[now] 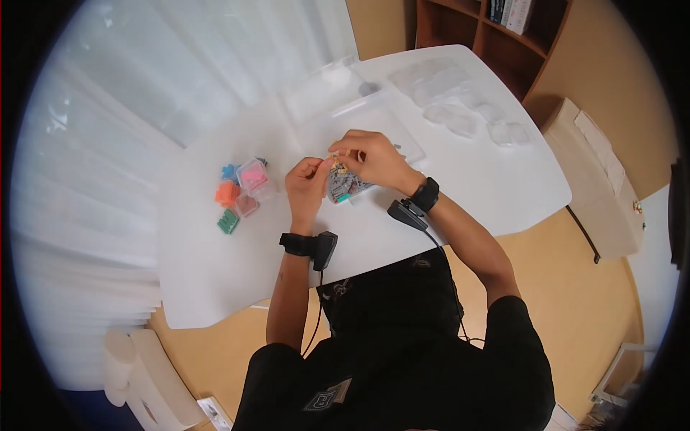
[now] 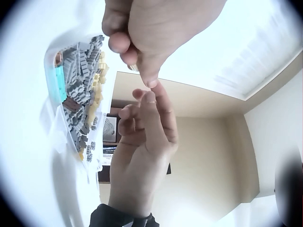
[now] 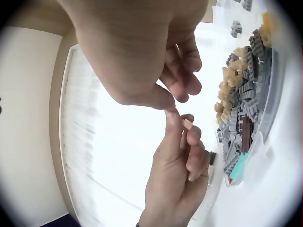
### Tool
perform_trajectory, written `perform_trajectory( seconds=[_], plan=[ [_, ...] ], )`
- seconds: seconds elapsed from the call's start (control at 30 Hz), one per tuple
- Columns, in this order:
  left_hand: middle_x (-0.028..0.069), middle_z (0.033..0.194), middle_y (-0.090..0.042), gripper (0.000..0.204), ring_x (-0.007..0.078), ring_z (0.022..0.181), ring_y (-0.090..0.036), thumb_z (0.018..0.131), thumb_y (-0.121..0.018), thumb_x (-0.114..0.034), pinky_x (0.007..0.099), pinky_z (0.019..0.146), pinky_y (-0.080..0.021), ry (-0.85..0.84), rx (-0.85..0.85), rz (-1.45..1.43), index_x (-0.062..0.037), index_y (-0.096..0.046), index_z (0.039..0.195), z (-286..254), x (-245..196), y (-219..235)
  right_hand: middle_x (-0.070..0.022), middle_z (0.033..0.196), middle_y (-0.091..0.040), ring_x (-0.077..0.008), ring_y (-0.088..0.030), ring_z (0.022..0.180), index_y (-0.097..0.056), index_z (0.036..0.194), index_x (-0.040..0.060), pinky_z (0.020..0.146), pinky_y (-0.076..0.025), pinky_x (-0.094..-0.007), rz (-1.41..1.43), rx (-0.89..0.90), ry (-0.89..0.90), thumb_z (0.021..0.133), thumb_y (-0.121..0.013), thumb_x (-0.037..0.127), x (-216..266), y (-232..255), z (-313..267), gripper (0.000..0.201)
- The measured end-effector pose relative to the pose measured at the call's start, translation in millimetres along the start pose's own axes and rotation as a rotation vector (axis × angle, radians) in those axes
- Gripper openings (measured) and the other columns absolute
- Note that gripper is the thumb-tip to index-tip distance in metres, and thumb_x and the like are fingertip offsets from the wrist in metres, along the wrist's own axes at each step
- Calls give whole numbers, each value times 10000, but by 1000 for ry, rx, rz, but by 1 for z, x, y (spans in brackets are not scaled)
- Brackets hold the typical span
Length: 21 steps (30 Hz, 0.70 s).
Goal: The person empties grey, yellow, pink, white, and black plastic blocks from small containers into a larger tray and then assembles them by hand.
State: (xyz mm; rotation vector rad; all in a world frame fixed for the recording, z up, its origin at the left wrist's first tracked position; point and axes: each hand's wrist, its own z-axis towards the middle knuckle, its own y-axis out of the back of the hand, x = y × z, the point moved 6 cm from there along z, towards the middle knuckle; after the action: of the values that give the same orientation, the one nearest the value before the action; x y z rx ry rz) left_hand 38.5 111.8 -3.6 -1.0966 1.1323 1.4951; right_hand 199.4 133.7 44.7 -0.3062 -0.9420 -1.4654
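My left hand (image 1: 307, 188) (image 2: 165, 28) (image 3: 175, 175) pinches a small tan piece (image 2: 134, 67) (image 3: 187, 124) between thumb and curled fingers. The fingertips of my right hand (image 1: 377, 159) (image 2: 144, 142) (image 3: 137, 47) meet the left thumb tip; whether they pinch anything is hidden. Both hands are raised above a clear container that holds a pile of grey bricks (image 1: 341, 185) (image 2: 78, 90) (image 3: 248, 90). Tan bricks (image 2: 97, 90) (image 3: 228, 78) lie along one side of the pile, and a turquoise brick (image 1: 343, 197) (image 2: 59, 84) (image 3: 238, 166) is at its end.
Left of the hands on the white table (image 1: 194, 280) are an orange piece (image 1: 227, 192), a green piece (image 1: 228, 221) and a small clear box with pink contents (image 1: 253, 175). Clear plastic bags (image 1: 451, 118) lie at the back right. A large clear tray (image 1: 413, 147) stands behind the hands.
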Motion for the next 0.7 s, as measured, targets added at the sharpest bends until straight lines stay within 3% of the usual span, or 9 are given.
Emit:
perform_trajectory(
  seconds=[0.07, 0.17, 0.3, 0.4, 0.43, 0.5, 0.7],
  plan=[
    [37, 697, -634, 160, 52, 439, -475, 885, -635, -137, 184, 398, -331, 25, 5, -180, 21, -631, 866, -2, -4, -6, -70, 775, -595, -162, -552, 592, -667, 961, 35, 555, -453, -273, 56, 133, -27, 778, -666, 18, 9, -8, -1, 184],
    [50, 746, -652, 195, 59, 467, -516, 902, -611, -152, 182, 413, -358, -9, 71, -183, 39, -647, 909, -2, -6, -10, -82, 763, -597, -159, -547, 590, -659, 950, 21, 556, -450, -275, 61, 166, 20, 758, -695, 30, 12, -12, -4, 195],
    [78, 824, -677, 251, 91, 534, -598, 912, -594, -171, 184, 435, -400, 22, 182, -194, 50, -641, 1022, -6, -13, -13, -83, 712, -603, -151, -564, 588, -659, 918, 13, 553, -458, -264, 7, 62, -26, 751, -717, 39, 2, -6, -6, 178],
    [80, 844, -680, 242, 92, 553, -583, 913, -581, -142, 190, 458, -400, -9, 243, -248, 49, -624, 1057, -5, -13, -17, -65, 725, -634, -110, -588, 606, -662, 900, 4, 559, -468, -240, 84, 22, -48, 776, -711, 42, -4, -2, -6, 138],
    [80, 844, -680, 242, 92, 553, -583, 913, -581, -142, 190, 458, -400, -21, 233, -256, 49, -624, 1057, -3, -11, -16, -65, 725, -634, -110, -588, 606, -662, 900, 4, 559, -468, -240, 78, 32, -36, 776, -711, 42, -4, -2, -7, 138],
    [92, 866, -683, 225, 98, 567, -593, 892, -602, -94, 190, 463, -410, -6, 270, -226, 47, -619, 1066, -3, -8, -16, -70, 722, -657, -88, -595, 612, -647, 890, -25, 573, -482, -234, 225, 53, -209, 805, -681, 32, -11, -5, -9, 108],
    [104, 854, -683, 206, 98, 584, -596, 884, -599, -62, 194, 462, -420, -21, 256, -213, 60, -618, 1049, 2, 0, -13, -43, 697, -656, -59, -578, 587, -643, 910, -32, 559, -476, -218, 332, 112, -280, 839, -664, 60, -12, -10, -11, 118]
  ],
)
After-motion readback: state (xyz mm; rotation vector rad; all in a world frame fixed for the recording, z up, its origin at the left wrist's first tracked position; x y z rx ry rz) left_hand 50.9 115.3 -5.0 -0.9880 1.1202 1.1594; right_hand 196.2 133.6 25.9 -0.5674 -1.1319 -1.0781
